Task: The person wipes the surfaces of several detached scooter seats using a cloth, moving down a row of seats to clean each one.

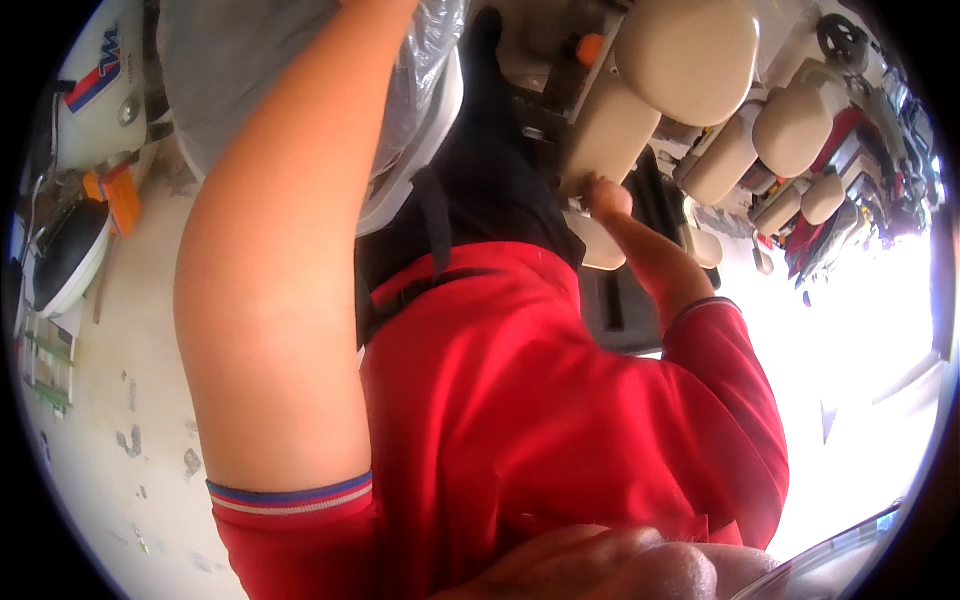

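Note:
My left arm [280, 260] reaches up past the top edge, beside a grey cover [230, 80] and clear plastic film [425, 50] over a white-rimmed body [400, 195]. My left hand is cut off by the frame's edge, so its hold is hidden. Off to the right, my right hand [608, 199] is at the lower end of a beige padded seat [612, 125]. Its fingers look curled closed; what they hold, if anything, is too small to make out. Above this seat is a rounded beige cushion [688, 60].
More beige cushions [793, 125] stand in a row at the right, with a black wheel [842, 38] and red-and-dark vehicle parts beyond. A black panel [615, 310] lies below my right hand. At the far left are an orange object [120, 197] and a black-topped white piece [75, 255].

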Available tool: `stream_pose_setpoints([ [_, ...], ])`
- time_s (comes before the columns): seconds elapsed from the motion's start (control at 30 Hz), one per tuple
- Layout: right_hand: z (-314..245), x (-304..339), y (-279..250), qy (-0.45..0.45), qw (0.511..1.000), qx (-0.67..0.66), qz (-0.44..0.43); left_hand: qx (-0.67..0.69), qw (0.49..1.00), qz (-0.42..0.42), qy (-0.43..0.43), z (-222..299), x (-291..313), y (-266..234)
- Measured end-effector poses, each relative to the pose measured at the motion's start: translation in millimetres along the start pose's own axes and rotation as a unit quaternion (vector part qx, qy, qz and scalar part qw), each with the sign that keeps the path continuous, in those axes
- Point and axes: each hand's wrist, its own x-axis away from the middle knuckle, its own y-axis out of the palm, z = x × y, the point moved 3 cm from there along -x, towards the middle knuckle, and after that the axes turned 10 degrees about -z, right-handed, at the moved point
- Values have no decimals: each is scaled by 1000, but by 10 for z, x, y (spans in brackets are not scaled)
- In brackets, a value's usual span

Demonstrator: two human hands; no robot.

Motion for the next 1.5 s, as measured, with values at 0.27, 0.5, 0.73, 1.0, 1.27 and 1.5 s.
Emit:
stream_pose_setpoints([
  [0.27,1150,-421,-647,167,887,-299,309,-37,999,-5,12,30,18,-2],
  [0.5,1179,-684,-1066,115,900,-287,306,-47,999,-2,20,17,0,12],
  [0.73,877,-419,-142,109,910,-286,280,-37,999,-18,32,78,-17,50],
  [1.0,359,-69,531,133,905,-375,152,-50,997,-47,20,59,-11,-24],
  [1.27,930,-497,-453,189,822,-405,352,-91,993,17,71,-62,28,136],
  [1.5,966,-722,-960,169,874,-370,265,-89,993,18,70,-44,13,122],
])
